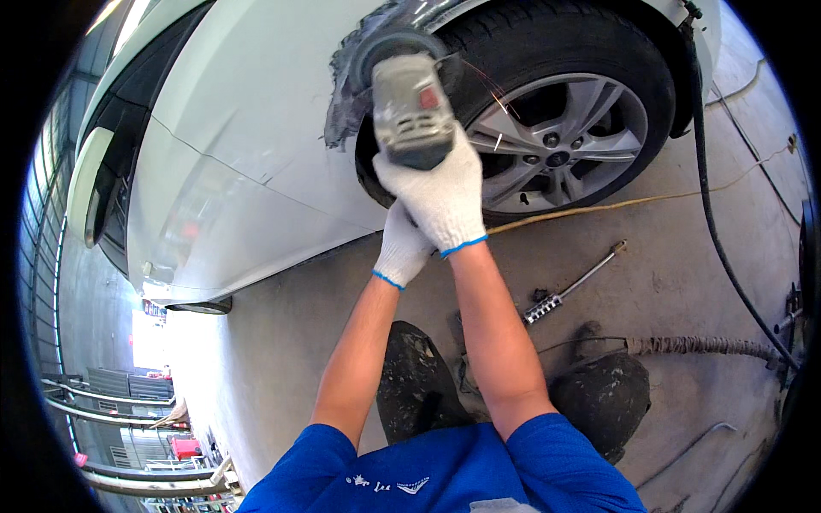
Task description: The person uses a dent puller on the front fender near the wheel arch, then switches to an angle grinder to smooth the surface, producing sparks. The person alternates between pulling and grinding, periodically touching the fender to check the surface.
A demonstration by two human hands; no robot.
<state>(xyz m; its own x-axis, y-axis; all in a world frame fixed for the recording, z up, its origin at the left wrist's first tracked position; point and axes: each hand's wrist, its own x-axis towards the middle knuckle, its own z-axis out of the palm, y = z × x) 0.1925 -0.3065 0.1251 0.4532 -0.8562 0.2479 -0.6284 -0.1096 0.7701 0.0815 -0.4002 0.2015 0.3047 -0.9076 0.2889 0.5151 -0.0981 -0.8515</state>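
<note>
One grey power grinder point(415, 103) sits at 12 o'clock in our view, up against the white car's side, with its round disc point(392, 43) blurred. Our right grip point(440, 184) is curled firmly around the grinder's body, the fingers partly hidden. Our left grip point(404, 244) lies just at the 7 o'clock side of it, partly behind it; we cannot tell how far its fingers close or what they hold. Both wear white knit gloves with blue cuffs.

At 11 o'clock, a scraped grey patch point(341, 103) shows beside the disc, on the edge of the car's white panel point(248, 128). Thin sparks point(498, 94) streak from the disc toward 4 o'clock, across the wheel point(560, 158) at 2 o'clock, which has silver spokes and a black tyre.

Farther out, a tan cord point(599, 208) runs along the floor point(299, 342) between 2 and 3 o'clock. A black hose point(705, 162) hangs beyond it. A metal rod tool point(581, 286) lies just past 3 o'clock, and a wrapped cable point(701, 344) stretches between 3 and 4. Our dark, paint-spotted trousers point(603, 402) show at 4 and 6 o'clock, our blue shirt point(436, 470) at 6. Between 7 and 8, we see a red box point(186, 447) in the background.
</note>
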